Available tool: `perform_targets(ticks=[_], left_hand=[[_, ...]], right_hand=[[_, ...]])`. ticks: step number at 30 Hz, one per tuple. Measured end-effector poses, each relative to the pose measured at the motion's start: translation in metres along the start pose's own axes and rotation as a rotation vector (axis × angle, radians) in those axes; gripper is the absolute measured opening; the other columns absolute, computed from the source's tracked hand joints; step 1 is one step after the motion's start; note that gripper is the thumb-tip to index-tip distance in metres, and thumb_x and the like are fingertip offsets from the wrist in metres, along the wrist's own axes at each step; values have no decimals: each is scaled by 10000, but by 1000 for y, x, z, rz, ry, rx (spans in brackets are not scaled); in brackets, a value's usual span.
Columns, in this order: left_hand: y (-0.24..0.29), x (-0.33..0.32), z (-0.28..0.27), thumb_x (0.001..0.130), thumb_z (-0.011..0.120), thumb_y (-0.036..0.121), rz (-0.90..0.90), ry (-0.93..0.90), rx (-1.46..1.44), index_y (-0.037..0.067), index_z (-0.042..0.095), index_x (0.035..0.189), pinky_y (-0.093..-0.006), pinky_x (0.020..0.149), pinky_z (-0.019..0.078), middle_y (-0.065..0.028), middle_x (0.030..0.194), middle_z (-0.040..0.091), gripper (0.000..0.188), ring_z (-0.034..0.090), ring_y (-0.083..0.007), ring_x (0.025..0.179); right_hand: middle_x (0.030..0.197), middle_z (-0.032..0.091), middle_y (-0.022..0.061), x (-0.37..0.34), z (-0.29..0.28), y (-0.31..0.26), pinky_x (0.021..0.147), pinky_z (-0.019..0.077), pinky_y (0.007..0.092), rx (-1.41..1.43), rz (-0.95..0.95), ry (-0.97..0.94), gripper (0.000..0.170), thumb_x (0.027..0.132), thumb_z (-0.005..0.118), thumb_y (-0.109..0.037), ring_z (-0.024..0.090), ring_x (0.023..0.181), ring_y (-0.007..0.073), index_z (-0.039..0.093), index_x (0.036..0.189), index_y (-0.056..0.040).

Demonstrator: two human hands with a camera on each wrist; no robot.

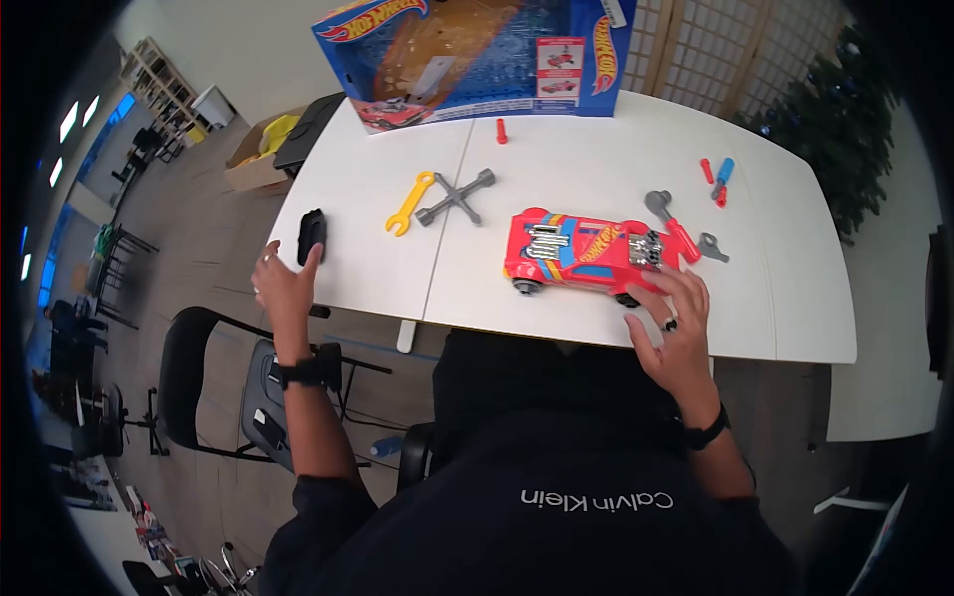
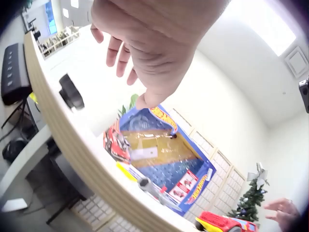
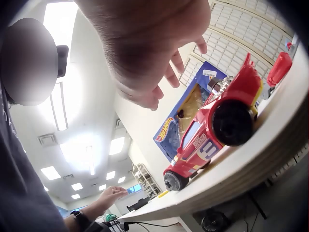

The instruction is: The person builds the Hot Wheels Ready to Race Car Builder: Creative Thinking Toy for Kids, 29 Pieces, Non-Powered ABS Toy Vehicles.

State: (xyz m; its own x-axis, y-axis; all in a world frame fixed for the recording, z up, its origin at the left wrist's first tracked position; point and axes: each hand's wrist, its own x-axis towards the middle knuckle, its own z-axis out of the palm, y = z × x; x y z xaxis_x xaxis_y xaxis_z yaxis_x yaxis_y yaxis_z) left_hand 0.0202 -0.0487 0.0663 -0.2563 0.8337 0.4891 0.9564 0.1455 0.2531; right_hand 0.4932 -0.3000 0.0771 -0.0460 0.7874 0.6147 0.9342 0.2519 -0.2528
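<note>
A red toy car with blue and yellow stripes and silver engine parts stands on its wheels near the table's front edge. My right hand is at the car's front end, its fingers spread and slightly bent, gripping nothing. In the right wrist view the fingers hang above and beside the car. At the table's left edge lies a black oblong plastic piece. Close beside it my left hand is raised with loosely bent fingers and holds nothing. The left wrist view shows the black piece apart from that hand.
A yellow toy wrench lies by a grey cross-shaped lug wrench. Behind stands a blue toy box, a red peg before it. Right of the car lie a red-handled grey tool, a grey piece and a blue-handled tool.
</note>
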Motion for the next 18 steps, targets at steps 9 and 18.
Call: perform_targets(ticks=[9, 18], left_hand=[[2, 41, 34, 789, 878, 542, -8, -310, -63, -64, 682, 1302, -475, 924, 605, -286, 1152, 759, 818, 762, -403, 1056], [56, 12, -9, 851, 906, 244, 367, -318, -552, -13, 635, 1407, -413, 888, 604, -200, 1201, 758, 670, 759, -265, 1035]], right_hand=[[1231, 639, 94, -39, -4, 14, 1145, 392, 569, -35, 61, -24, 235, 865, 803, -125, 581, 1231, 333, 748, 1086, -70], [1151, 672, 102, -21, -31, 9, 1037, 472, 495, -11, 95, -2, 201, 876, 786, -84, 631, 1129, 333, 735, 1066, -45]])
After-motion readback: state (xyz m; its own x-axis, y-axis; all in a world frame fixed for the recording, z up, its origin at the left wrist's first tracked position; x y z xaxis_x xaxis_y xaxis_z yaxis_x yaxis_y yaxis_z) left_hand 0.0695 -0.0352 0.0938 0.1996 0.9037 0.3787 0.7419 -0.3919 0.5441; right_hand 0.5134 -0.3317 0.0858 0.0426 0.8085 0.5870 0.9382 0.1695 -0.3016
